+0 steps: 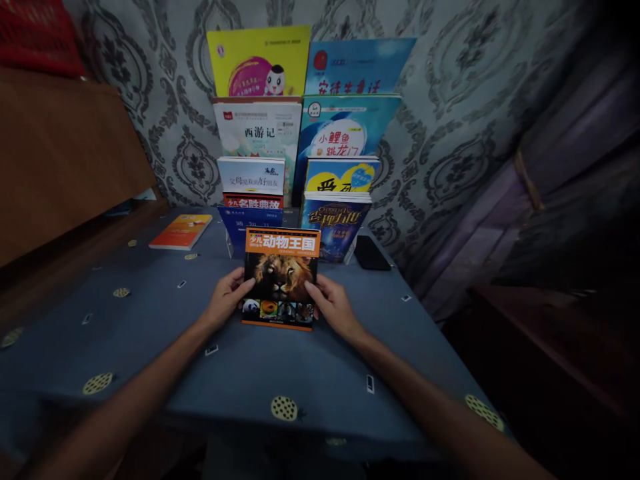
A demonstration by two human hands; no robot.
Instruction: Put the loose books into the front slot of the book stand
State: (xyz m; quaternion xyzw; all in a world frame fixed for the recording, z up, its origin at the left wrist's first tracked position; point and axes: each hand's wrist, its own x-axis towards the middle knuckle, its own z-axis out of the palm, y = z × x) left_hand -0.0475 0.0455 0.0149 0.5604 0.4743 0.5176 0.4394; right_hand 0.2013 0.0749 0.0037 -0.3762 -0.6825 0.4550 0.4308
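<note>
Between my two hands is a book (281,279) with a lion on its dark cover and an orange border, its front facing me. My left hand (231,295) grips its left edge, thumb on the cover. On the opposite edge, my right hand (333,303) holds it the same way; the fingers behind the book are mostly hidden. Just beyond it, books stand upright in two stepped columns. The left column has a dark blue book (253,225) in front, partly covered by the lion book. A blue fantasy-style book (334,227) fronts the right column.
An orange book (181,231) lies flat at the table's left. A dark flat device (372,253) rests right of the columns. The blue patterned tablecloth (150,320) covers the table. A wooden panel (70,133) stands at left; a purple curtain (480,220) hangs at right.
</note>
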